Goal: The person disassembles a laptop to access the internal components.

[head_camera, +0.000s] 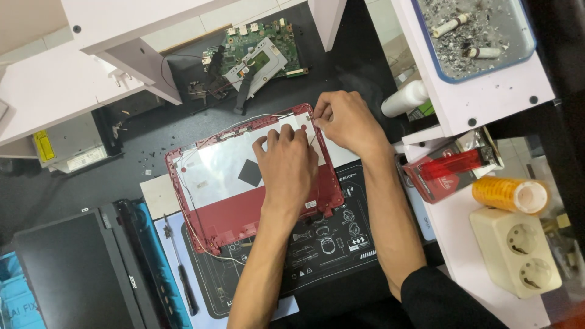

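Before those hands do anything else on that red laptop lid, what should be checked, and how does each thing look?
1. Red lid shell lying flat on the work mat: ok.
2. Left hand pressing on the inner panel: ok.
3. Right hand pinching something thin at the top edge: cannot tell what it grips.
4. White cable along the left rim, loose at the bottom corner: not ok.
5. Screwdriver lying beside the lid, in reach: ok.
6. Circuit board set apart behind: ok.
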